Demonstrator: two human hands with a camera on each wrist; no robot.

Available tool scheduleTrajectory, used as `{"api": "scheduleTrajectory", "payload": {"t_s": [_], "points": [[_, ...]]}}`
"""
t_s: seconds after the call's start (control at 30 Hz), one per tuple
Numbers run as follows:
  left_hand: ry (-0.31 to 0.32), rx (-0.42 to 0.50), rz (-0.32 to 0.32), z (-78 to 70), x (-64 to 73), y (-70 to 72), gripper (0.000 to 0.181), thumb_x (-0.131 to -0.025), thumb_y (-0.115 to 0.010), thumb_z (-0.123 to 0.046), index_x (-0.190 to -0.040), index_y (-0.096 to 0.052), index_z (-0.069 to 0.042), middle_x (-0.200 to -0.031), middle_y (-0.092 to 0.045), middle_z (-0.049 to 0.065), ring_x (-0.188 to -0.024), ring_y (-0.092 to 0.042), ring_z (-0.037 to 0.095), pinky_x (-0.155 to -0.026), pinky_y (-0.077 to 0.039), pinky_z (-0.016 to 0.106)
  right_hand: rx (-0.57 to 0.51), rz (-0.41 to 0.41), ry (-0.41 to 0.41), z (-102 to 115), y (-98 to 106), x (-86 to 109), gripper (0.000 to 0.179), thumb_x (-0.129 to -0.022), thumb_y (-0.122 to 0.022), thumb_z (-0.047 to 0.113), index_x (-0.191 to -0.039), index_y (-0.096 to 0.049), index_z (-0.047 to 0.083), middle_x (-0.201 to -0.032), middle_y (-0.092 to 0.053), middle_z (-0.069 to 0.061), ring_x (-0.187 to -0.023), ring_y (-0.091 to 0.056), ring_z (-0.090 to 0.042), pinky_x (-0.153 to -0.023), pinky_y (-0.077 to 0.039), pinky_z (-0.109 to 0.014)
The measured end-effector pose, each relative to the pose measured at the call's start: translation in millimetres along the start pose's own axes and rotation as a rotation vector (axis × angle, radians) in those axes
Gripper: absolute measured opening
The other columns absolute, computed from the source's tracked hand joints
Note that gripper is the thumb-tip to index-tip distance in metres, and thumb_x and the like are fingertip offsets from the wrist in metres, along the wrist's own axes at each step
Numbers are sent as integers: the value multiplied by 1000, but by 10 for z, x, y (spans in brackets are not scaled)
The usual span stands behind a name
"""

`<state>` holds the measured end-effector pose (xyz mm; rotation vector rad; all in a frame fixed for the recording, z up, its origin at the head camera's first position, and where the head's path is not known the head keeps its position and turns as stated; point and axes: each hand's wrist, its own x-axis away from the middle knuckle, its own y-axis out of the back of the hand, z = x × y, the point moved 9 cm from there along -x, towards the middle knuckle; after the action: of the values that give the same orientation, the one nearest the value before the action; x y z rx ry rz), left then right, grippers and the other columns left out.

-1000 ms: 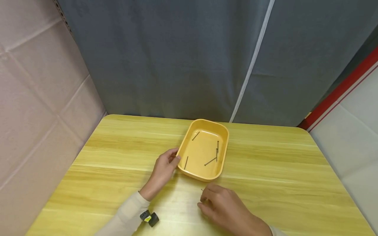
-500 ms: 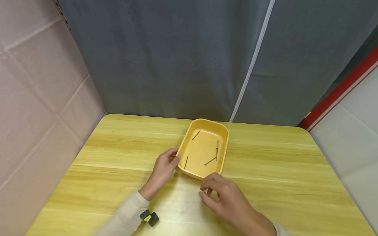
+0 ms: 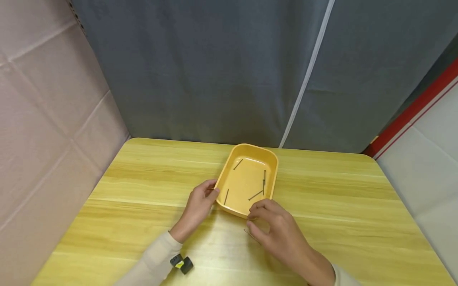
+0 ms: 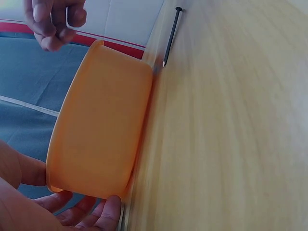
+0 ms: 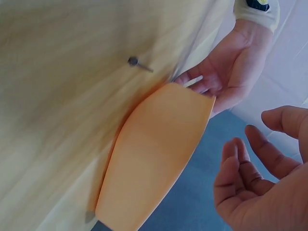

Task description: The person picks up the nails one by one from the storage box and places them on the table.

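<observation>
A yellow plastic tray (image 3: 239,182) with rounded corners stands on the table, and several dark nails (image 3: 255,195) lie scattered inside it. My left hand (image 3: 198,202) holds the tray's left side near the front corner, the thumb at the rim and the fingers along the outer wall. My right hand (image 3: 277,230) hovers over the tray's front right corner, fingers loosely bent. In the right wrist view, thumb and index finger are apart with nothing between them. One more nail (image 4: 172,36) lies on the tabletop in front of the tray, below the right hand.
The wood-grain table (image 3: 340,214) extends to both sides of the tray. Behind it hangs a dark grey curtain (image 3: 214,79). Pale panels flank the table, with a red strip (image 3: 415,109) on the right. A black strap device (image 3: 181,263) is on the left sleeve.
My right hand has lifted and moved forward from near the loose nail to the tray's front corner, uncovering more of that nail. The left hand and tray stay put.
</observation>
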<state>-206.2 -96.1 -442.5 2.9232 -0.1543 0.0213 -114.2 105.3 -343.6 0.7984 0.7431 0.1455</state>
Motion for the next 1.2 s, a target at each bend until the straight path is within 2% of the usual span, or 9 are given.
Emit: {"api": "scheduleTrajectory", "payload": {"t_s": [0.07, 0.3, 0.6, 0.9, 1.2], "points": [[1, -2, -1, 0, -1, -1, 43, -113, -59, -8, -153, -56, 7, -143, -67, 21, -126, -67, 36, -100, -62, 47, 46, -20, 11, -41, 20, -27, 18, -81, -94, 3, -90, -81, 11, -106, -74, 3, -98, -69, -12, -81, -63, -28], [6, -4, -8, 1, 0, 1, 43, -113, -59, -7, -154, -56, 8, -144, -67, 21, -126, -68, 35, -100, -62, 46, 145, -32, -5, -251, 17, -136, 19, -79, -94, 1, -91, -81, 7, -107, -76, -3, -101, -67, -22, -79, -61, -36], [4, -17, -13, -6, -10, 0, 43, -113, -59, -7, -153, -56, 8, -142, -67, 22, -125, -68, 36, -99, -62, 45, 257, 67, -75, -490, -136, -263, 12, -83, -91, 6, -91, -82, 1, -107, -77, -12, -106, -64, -34, -92, -57, -48], [12, -13, -12, 7, -12, 7, 44, -113, -59, -7, -154, -55, 8, -142, -67, 23, -124, -68, 35, -98, -62, 46, 381, 117, -53, -623, -244, -352, 10, -84, -88, 6, -84, -81, -2, -107, -77, -16, -108, -61, -40, -94, -53, -53], [12, -20, -7, 14, -11, 8, 45, -113, -59, -8, -154, -54, 8, -142, -67, 22, -124, -68, 34, -98, -62, 46, 450, 123, -14, -674, -286, -412, 14, -83, -83, 4, -72, -75, 2, -105, -76, -18, -111, -61, -42, -94, -53, -52]]}}
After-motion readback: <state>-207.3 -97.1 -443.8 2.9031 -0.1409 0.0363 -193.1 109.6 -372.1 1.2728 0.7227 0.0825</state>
